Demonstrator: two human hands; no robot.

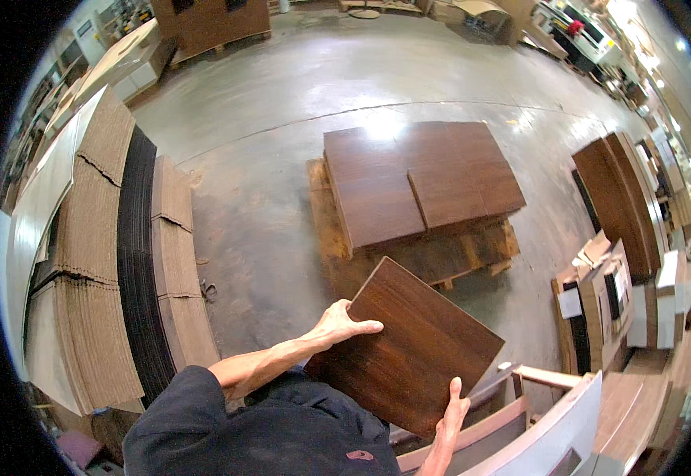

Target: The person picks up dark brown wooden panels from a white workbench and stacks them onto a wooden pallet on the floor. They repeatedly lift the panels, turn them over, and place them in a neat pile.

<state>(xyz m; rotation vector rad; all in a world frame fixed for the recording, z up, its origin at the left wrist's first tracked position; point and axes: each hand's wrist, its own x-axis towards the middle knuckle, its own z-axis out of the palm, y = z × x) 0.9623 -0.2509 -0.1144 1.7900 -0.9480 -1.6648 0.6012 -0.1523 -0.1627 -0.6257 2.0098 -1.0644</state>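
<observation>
A dark brown wood-grain panel (413,349) is held tilted in front of my body, between both hands. My left hand (341,324) grips its upper left edge, the thumb lying on the face and the fingers hidden behind. At the lower right edge my right hand (451,412) clasps the panel, thumb pointing up along it. Beyond it, similar brown panels (425,174) lie stacked on a wooden pallet (325,214). One part of that stack's top stands a little higher than the rest.
Tall rows of brown and black boards (135,238) stand at the left. To my right are a wooden rack (520,412), wrapped boards (591,309) and upright brown panels (615,190). Concrete floor (250,159) surrounds the pallet. A large brown box (210,28) stands far back.
</observation>
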